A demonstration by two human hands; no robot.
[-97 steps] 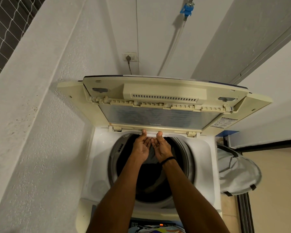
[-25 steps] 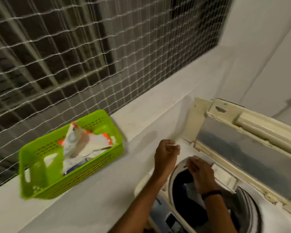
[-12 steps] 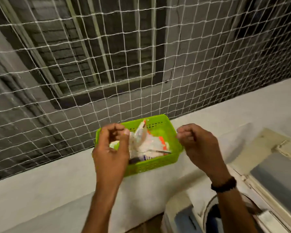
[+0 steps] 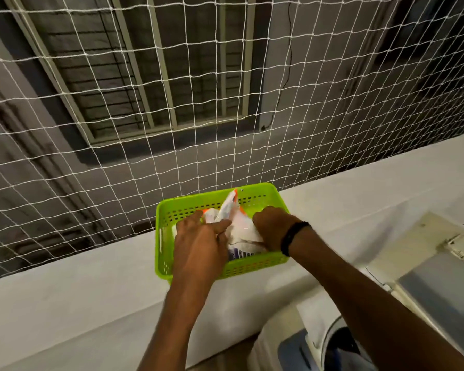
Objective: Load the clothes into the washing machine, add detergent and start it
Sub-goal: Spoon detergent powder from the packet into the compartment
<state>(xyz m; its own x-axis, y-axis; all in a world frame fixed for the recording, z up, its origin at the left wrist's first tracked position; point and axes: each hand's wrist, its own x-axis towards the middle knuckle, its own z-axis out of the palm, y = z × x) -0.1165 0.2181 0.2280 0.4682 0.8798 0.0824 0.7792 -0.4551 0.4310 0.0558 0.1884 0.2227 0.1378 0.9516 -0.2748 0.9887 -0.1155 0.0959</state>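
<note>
Detergent packet (image 4: 240, 228) lies in the green basket (image 4: 255, 195) on the ledge (image 4: 359, 199), centre frame. Right hand (image 4: 269, 227) clutches it. Left hand (image 4: 198, 243) touches it; whether it grips, I cannot tell.

On my feed both forearms show bare down to the left hand (image 4: 198, 245) and the right hand (image 4: 270, 226), and the one thing worn is a slim black band (image 4: 292, 238) wrapped snugly round the right wrist.
</note>
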